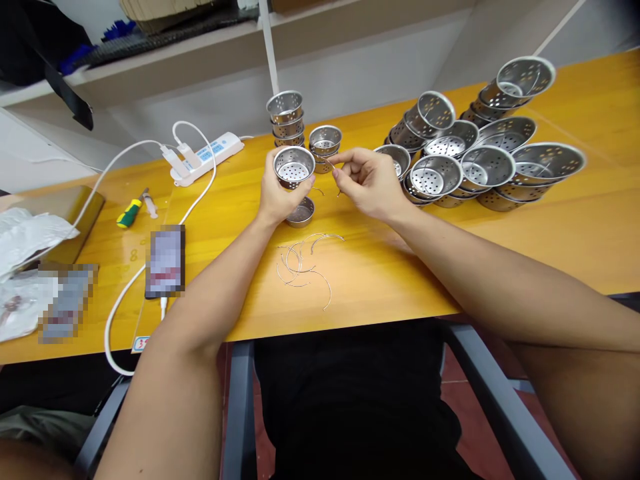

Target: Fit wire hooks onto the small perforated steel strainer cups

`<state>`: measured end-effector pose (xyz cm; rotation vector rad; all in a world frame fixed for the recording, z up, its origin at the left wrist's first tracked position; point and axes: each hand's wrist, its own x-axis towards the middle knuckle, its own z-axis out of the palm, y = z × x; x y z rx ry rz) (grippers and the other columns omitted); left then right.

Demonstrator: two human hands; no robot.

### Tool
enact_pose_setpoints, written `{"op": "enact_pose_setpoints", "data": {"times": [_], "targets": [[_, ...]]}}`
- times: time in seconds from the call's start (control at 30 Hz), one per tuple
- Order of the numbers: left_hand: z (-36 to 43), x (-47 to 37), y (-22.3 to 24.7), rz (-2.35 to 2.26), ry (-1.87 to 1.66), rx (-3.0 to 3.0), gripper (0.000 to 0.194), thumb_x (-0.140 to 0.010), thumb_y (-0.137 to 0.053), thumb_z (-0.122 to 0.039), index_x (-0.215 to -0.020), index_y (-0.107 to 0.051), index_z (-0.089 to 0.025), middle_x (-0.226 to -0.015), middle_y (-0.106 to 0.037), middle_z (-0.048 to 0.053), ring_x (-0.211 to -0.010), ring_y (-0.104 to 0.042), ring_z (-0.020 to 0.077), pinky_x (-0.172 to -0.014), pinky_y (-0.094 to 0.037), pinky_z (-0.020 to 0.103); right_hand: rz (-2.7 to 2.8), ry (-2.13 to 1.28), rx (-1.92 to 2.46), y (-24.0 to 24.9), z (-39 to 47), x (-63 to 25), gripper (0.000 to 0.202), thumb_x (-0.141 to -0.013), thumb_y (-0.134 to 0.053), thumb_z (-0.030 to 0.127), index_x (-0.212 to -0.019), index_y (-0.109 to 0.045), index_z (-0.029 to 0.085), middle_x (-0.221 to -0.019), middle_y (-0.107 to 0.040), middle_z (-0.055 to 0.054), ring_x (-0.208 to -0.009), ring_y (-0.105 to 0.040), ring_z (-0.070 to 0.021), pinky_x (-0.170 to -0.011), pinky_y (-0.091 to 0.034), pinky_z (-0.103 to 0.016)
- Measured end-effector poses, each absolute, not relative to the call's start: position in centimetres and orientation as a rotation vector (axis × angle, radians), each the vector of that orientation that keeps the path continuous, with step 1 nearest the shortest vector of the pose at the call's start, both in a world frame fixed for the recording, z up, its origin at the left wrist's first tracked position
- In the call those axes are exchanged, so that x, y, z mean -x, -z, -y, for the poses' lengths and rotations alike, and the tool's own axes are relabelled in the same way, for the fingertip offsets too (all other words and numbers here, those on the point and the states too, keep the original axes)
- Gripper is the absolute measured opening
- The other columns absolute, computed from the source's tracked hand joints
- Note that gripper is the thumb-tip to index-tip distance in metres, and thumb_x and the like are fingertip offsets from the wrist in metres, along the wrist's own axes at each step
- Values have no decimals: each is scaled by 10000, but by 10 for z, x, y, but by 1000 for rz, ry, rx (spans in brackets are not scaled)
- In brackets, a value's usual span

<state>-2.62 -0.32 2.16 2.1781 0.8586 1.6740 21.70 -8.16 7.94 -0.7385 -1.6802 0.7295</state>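
Note:
My left hand (pixel 274 195) holds a small perforated steel strainer cup (pixel 294 167) above the yellow table (pixel 380 267), its open mouth toward me. My right hand (pixel 367 181) pinches a thin curved wire handle (pixel 327 161) at the cup's right rim. Directly under the cup a shallow steel cup (pixel 301 212) rests on the table. Several loose wire handles (pixel 303 261) lie in a small heap nearer to me. Behind the held cup stand a tall stack of cups (pixel 287 119) and a shorter stack (pixel 325 145).
Many nested strainer cups (pixel 480 143) are piled at the right. A white power strip (pixel 206 157) with cables, a green-yellow screwdriver (pixel 129 213), a phone (pixel 165 261) and plastic bags (pixel 27 267) lie at the left. A shelf runs along the back wall.

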Motion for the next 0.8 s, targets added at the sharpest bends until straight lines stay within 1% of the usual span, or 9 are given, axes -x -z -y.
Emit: {"op": "enact_pose_setpoints", "data": {"times": [0.07,0.23,0.43,0.57,0.67,0.8], "targets": [[5,26,-22,-833,-1648,-2191,904,-930,-803,-892,-1523,-489,-286,-1426,-728,118,-1382,-775,320,-1281,-614,569,1672,-680,737,-78,80,-217,470,-1030,-840,739,-1140,-823,283,-706,-612,10,-582,-502,-163,-529,-393,-351],[12,23,-26,-822,-1556,-2273,913,-943,-839,-826,-1583,-459,-299,-1456,-718,118,-1446,-744,345,-1326,-579,602,1619,-609,766,-79,81,-217,435,-1012,-871,693,-1114,-853,270,-725,-614,-2,-594,-489,-164,-542,-382,-358],[26,13,-33,-700,-1369,-2474,892,-970,-853,-730,-1639,-424,-323,-1511,-704,114,-1390,-768,337,-1303,-594,591,1716,-515,863,-87,90,-219,428,-1022,-830,661,-1037,-895,238,-715,-621,2,-630,-471,-153,-641,-432,-359],[29,10,-33,-718,-1351,-2511,896,-972,-866,-678,-1659,-409,-330,-1515,-705,111,-1376,-773,333,-1297,-598,574,1732,-461,944,-86,92,-219,396,-1038,-810,603,-1065,-897,217,-719,-650,1,-644,-481,-154,-677,-453,-360],[28,10,-32,-729,-1367,-2510,902,-971,-864,-696,-1658,-406,-332,-1511,-705,107,-1385,-770,334,-1302,-589,569,1731,-432,955,-83,90,-218,357,-1041,-803,557,-1071,-893,212,-717,-641,5,-640,-478,-152,-679,-446,-357],[29,11,-32,-734,-1359,-2492,960,-935,-878,-771,-1658,-412,-344,-1518,-699,106,-1412,-756,341,-1318,-567,578,1707,-443,931,-79,88,-217,314,-1035,-806,522,-1074,-884,221,-715,-607,14,-630,-467,-152,-669,-430,-357]]}}
